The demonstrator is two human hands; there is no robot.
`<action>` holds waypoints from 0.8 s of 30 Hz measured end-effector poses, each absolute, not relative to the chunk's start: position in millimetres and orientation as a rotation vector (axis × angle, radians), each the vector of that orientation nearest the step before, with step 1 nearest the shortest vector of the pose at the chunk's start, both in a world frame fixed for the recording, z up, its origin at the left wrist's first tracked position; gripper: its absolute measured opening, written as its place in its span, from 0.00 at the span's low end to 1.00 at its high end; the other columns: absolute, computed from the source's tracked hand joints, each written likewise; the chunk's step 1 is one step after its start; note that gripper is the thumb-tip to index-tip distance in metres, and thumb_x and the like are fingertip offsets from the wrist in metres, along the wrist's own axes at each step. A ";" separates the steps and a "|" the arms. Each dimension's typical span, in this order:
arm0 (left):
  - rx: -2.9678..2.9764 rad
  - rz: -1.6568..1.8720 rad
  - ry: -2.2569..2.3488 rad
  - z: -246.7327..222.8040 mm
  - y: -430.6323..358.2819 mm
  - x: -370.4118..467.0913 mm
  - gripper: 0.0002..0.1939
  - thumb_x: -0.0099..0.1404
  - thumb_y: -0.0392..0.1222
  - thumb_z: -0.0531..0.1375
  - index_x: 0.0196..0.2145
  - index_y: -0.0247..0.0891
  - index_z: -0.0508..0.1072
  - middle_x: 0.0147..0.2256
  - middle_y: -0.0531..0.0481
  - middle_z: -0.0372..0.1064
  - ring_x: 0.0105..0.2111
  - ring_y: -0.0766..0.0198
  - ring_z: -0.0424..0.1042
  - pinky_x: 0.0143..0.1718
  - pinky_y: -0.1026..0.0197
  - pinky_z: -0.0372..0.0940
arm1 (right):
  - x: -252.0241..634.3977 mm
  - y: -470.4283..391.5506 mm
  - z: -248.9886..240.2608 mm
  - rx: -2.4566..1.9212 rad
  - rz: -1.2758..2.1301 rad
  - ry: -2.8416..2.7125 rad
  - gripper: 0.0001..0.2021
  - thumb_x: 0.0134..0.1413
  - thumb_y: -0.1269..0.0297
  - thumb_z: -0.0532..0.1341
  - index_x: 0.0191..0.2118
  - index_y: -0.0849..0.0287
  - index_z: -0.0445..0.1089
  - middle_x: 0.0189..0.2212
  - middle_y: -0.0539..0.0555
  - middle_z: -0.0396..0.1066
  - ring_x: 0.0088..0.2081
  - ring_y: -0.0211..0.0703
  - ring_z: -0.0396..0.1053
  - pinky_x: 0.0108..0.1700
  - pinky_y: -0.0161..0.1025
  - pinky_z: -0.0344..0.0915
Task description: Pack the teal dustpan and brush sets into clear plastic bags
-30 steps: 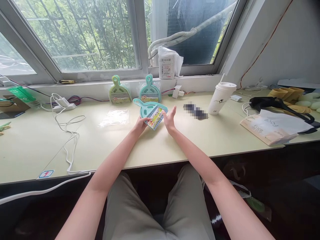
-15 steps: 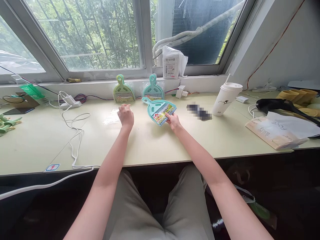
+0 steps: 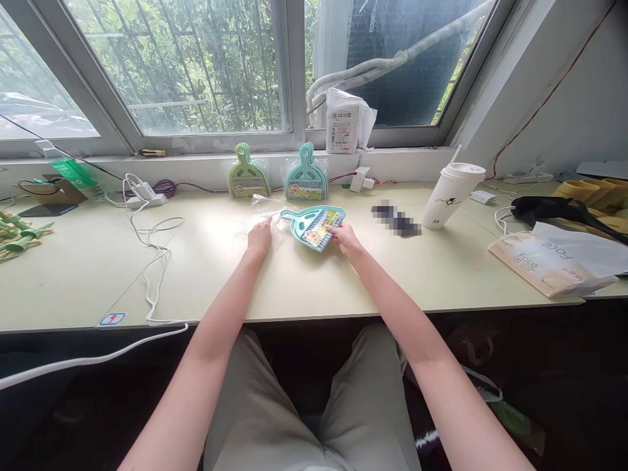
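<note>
My right hand grips the wide end of a teal mini dustpan with a brush and a printed label. Its handle points left, over the table. My left hand is closed on a clear plastic bag, which spreads near the dustpan's handle. Behind them, a green dustpan set and another teal dustpan set stand upright in clear wrapping against the window ledge.
On the right are a white lidded cup with a straw, a blurred dark object and a tissue pack. White cables, a power strip and a bottle with a green label lie to the left, on the pale table.
My left hand has moved right and closed on the clear bag, raising part of it. The dustpan in my right hand has turned, its handle end lower. The view has shifted slightly.
</note>
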State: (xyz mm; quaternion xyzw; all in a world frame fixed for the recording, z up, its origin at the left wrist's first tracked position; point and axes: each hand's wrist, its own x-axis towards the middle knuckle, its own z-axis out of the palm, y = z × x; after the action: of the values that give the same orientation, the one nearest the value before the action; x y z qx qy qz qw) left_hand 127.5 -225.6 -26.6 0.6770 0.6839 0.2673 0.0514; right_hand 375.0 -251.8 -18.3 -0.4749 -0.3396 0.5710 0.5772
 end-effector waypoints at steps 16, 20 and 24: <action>2.051 1.326 1.568 -21.2 -232.4 141.4 0.22 0.65 0.32 0.51 0.53 0.40 0.73 0.56 0.38 0.68 0.60 0.48 0.61 0.63 0.43 0.53 | 367.3 -256.8 -17.5 -1.087 1.367 -0.902 0.07 0.53 0.80 0.63 0.35 0.61 0.70 0.33 0.53 0.78 0.34 0.42 0.77 0.45 0.47 0.77; 2.027 1.395 1.407 -19.0 -234.7 150.1 0.18 0.65 0.34 0.53 0.49 0.43 0.75 0.55 0.43 0.69 0.61 0.51 0.60 0.67 0.41 0.43 | 369.8 -252.4 -22.7 -1.067 1.289 -0.787 0.08 0.51 0.79 0.65 0.35 0.60 0.69 0.36 0.54 0.78 0.38 0.43 0.78 0.46 0.45 0.77; 1.925 1.492 1.406 -17.4 -242.7 166.7 0.13 0.65 0.36 0.55 0.43 0.46 0.77 0.52 0.45 0.71 0.62 0.51 0.58 0.68 0.38 0.25 | 368.1 -250.6 -27.4 -1.036 1.293 -0.757 0.09 0.51 0.78 0.65 0.36 0.60 0.69 0.37 0.54 0.78 0.38 0.43 0.77 0.45 0.44 0.77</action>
State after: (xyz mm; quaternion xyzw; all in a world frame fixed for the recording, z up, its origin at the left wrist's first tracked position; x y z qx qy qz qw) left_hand 166.7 -242.7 -17.4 0.6751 0.4934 0.5234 0.1640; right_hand 368.1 -250.6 -27.4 -0.4495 -0.3283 0.5607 0.6130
